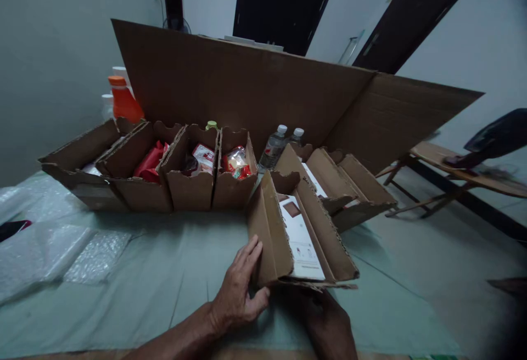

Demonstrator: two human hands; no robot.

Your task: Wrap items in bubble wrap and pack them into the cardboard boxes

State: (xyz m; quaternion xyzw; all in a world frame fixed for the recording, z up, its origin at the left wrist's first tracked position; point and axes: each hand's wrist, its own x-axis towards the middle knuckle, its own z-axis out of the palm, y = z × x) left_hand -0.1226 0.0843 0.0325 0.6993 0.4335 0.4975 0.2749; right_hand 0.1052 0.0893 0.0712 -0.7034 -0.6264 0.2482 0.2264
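Note:
An open-topped cardboard box [269,239] stands askew in front of the row, its near end toward me. Inside it lies a white printed carton [302,239]. My left hand [239,288] holds the box's left wall near the front corner, fingers stretched along the cardboard and thumb low by the front edge. Under the front end is my right hand [327,319], in shadow, holding the box from below; its fingers are mostly hidden. Just behind, to the right, are more cardboard boxes [362,212] with white items partly visible inside.
Several cardboard bins [191,198] at left hold red and white packets. Behind them rises a cardboard panel [230,80]. Clear bottles [274,148] and an orange bottle [123,102] stand near it. Bubble wrap [99,256] lies on the pale green cloth [164,283].

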